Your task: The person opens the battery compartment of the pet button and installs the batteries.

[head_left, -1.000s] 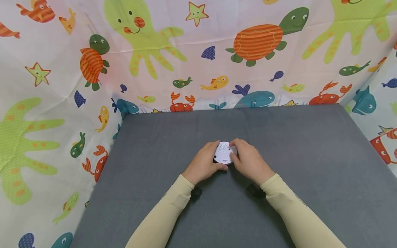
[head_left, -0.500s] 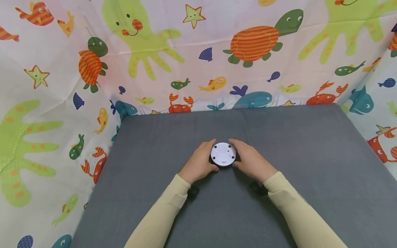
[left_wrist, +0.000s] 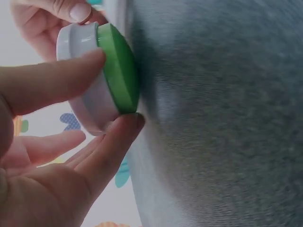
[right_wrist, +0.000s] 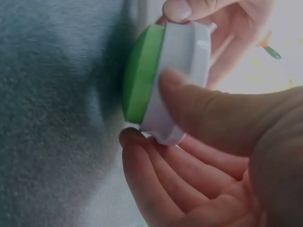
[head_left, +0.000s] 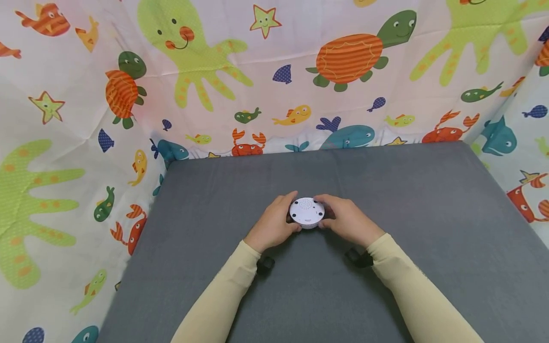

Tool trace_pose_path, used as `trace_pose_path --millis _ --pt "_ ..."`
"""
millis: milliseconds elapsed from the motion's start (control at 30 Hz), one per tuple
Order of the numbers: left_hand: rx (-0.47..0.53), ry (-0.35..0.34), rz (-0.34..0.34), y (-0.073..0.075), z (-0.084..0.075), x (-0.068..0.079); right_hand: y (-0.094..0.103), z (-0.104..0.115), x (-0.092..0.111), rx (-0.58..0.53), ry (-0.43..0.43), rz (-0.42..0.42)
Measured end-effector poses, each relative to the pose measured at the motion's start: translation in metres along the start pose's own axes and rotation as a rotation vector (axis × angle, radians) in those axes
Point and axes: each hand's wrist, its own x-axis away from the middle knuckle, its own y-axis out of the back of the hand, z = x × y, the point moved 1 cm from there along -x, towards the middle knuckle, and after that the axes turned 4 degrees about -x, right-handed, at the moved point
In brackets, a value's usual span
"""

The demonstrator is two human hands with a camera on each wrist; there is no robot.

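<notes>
A round buzzer button (head_left: 307,212) is held upside down between both hands at mid-table. Its white base with small holes and several dark dots faces up. Beneath, the green domed cap (left_wrist: 122,71) faces the grey tabletop. My left hand (head_left: 273,223) grips the left side, thumb on the white rim and a fingertip by the green edge in the left wrist view. The right hand (head_left: 349,221) holds the opposite side, its thumb on the white wall (right_wrist: 177,56) in the right wrist view. A narrow gap seems to separate cap and table.
Grey cloth covers the table (head_left: 197,205). A white curtain (head_left: 266,62) printed with sea animals stands behind it and along both sides. Dark wrist cameras (head_left: 359,257) hang under the cream sleeves (head_left: 218,295).
The right thumb and finger have left the top of the white base and now hold its side, uncovering the dots. The buzzer button has tilted, showing more of its near wall.
</notes>
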Motion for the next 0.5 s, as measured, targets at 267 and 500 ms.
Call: trace_pose_path --millis 267,500 --pt "0.222 0.003 0.053 0.011 0.002 0.004 0.011 -0.012 0.001 -0.093 -0.007 -0.048" --pt "0.269 0.020 0.058 0.010 0.001 0.004 0.009 -0.016 -0.002 -0.136 -0.077 -0.100"
